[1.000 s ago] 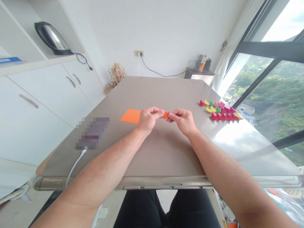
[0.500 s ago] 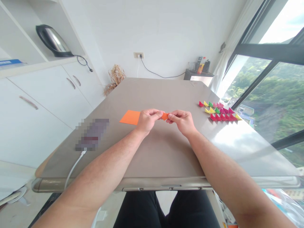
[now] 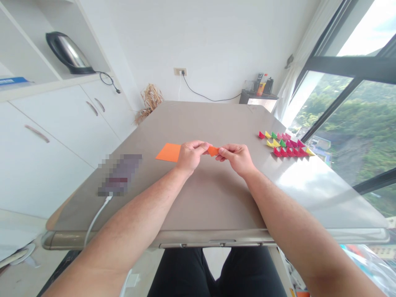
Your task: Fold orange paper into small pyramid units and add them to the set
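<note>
Partly, hands hiding folded orange paper

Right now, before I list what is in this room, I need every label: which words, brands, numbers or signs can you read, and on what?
No text can be read.
Blue item on the shelf: pale marking, too blurred to read.
Orange bottle: any label is too small to read.
Pixelated dark object: nothing legible.
Orange sheet and small orange piece in the hands: no writing shows.
</note>
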Tool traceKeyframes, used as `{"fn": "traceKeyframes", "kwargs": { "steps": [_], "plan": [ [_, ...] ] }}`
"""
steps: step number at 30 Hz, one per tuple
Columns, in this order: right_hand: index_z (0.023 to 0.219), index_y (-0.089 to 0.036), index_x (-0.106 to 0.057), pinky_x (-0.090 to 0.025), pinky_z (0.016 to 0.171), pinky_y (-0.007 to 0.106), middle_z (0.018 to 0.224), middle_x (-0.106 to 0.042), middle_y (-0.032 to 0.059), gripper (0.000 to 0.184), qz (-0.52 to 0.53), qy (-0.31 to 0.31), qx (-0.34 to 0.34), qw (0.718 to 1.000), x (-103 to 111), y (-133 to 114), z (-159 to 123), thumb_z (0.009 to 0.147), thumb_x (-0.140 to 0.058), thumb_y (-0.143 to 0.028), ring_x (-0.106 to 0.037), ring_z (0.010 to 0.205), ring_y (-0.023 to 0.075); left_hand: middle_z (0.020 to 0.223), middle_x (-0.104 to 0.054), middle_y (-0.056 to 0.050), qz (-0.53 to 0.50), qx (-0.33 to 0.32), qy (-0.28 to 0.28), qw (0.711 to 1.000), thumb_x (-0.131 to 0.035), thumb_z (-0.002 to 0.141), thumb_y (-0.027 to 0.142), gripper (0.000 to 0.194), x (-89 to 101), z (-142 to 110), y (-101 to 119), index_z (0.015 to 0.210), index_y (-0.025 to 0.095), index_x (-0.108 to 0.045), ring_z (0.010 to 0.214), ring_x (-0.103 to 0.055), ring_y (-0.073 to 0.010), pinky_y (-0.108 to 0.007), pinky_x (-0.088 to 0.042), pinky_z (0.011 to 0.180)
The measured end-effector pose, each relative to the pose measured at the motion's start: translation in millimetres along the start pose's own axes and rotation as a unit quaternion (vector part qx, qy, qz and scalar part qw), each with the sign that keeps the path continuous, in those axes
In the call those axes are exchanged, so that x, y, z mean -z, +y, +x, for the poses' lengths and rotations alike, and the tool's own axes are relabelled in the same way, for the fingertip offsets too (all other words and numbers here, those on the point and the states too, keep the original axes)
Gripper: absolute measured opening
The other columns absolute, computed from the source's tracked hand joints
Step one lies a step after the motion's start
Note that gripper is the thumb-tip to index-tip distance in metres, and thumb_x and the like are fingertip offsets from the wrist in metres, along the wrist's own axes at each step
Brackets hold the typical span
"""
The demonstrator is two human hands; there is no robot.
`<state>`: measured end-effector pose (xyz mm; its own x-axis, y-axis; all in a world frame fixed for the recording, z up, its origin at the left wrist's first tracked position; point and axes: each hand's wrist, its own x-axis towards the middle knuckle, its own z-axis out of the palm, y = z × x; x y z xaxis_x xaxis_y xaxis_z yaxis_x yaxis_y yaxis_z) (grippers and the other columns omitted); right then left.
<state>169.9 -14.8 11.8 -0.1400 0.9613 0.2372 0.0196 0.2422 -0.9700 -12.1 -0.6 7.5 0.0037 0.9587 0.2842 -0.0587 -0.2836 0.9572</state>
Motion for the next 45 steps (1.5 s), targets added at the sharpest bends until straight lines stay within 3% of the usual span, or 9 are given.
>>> {"fn": "traceKeyframes", "kwargs": {
  "steps": [8,13,16,19,23,28,36,45],
  "plan": [
    [0.1,-0.019,-0.081,-0.055,0.071,0.034,0.083,-0.077,0.0052,0.033,-0.067,0.036,0.009,0.997,-1,3,-1,0.075,-0.079,-0.041,-0.068,0.075,0.019,0.071,-0.072,-0.003,0.1,-0.044,-0.03,0.994,-0.073,0.083,0.053,0.033,5.9,2,-4,0.082,0.021,-0.079,0.067,-0.064,-0.0167,-0.03,-0.051,0.067],
    [0.076,-0.021,-0.075,-0.048,0.063,0.031,0.074,-0.073,0.0023,0.017,-0.153,0.08,0.053,0.983,-5,7,-1,0.078,-0.074,-0.038,-0.061,0.065,0.016,0.077,-0.075,-0.005,0.123,-0.057,-0.075,0.988,-0.071,0.085,0.059,0.039,2.9,-1,-7,0.089,0.021,-0.079,0.067,-0.068,-0.0168,-0.029,-0.054,0.067],
    [0.071,-0.021,-0.072,-0.046,0.06,0.03,0.072,-0.073,0.0016,0.015,-0.165,0.122,0.062,0.977,-8,7,0,0.078,-0.071,-0.035,-0.06,0.063,0.0157,0.088,-0.077,-0.007,0.077,-0.021,-0.055,0.995,-0.076,0.081,0.058,0.046,0.1,-3,-8,0.105,0.02,-0.077,0.068,-0.072,-0.0175,-0.031,-0.058,0.069],
    [0.07,-0.023,-0.071,-0.048,0.064,0.031,0.074,-0.073,0.0017,0.012,-0.171,0.16,0.074,0.969,-10,7,-1,0.078,-0.068,-0.031,-0.062,0.066,0.0166,0.096,-0.078,-0.009,0.046,0.013,-0.034,0.998,-0.083,0.075,0.051,0.045,-2.0,-2,-12,0.104,0.018,-0.075,0.069,-0.075,-0.0193,-0.034,-0.061,0.069],
    [0.072,-0.024,-0.074,-0.05,0.068,0.031,0.076,-0.075,0.0013,0.01,-0.187,0.11,0.087,0.972,-14,7,-3,0.078,-0.067,-0.028,-0.064,0.069,0.0171,0.088,-0.078,-0.008,0.042,0.017,-0.03,0.999,-0.082,0.076,0.041,0.03,-2.9,0,-18,0.094,0.018,-0.076,0.075,-0.076,-0.0212,-0.037,-0.061,0.075],
    [0.074,-0.024,-0.075,-0.048,0.067,0.03,0.076,-0.075,0.0005,0.013,-0.183,0.05,0.063,0.98,-17,3,-6,0.08,-0.066,-0.03,-0.063,0.068,0.0161,0.091,-0.08,-0.006,0.139,-0.024,0.013,0.99,-0.075,0.081,0.034,0.017,-1.1,0,-18,0.091,0.023,-0.082,0.089,-0.075,-0.0221,-0.035,-0.058,0.084],
    [0.076,-0.022,-0.071,-0.046,0.061,0.029,0.074,-0.074,0.0017,0.016,-0.127,0.054,0.008,0.99,-13,4,-3,0.077,-0.071,-0.037,-0.062,0.067,0.0163,0.084,-0.079,-0.004,0.135,-0.042,-0.049,0.989,-0.068,0.084,0.031,0.023,-0.3,-4,-16,0.101,0.023,-0.082,0.078,-0.072,-0.0202,-0.035,-0.057,0.077],
    [0.083,-0.022,-0.069,-0.052,0.065,0.031,0.081,-0.075,0.0021,0.012,-0.1,0.064,0.012,0.993,-13,8,-1,0.075,-0.072,-0.03,-0.069,0.073,0.0179,0.107,-0.078,-0.009,0.104,-0.046,-0.089,0.99,-0.078,0.075,0.025,0.036,-0.7,-5,-12,0.111,0.021,-0.076,0.101,-0.074,-0.0256,-0.04,-0.06,0.091]
  ]
}}
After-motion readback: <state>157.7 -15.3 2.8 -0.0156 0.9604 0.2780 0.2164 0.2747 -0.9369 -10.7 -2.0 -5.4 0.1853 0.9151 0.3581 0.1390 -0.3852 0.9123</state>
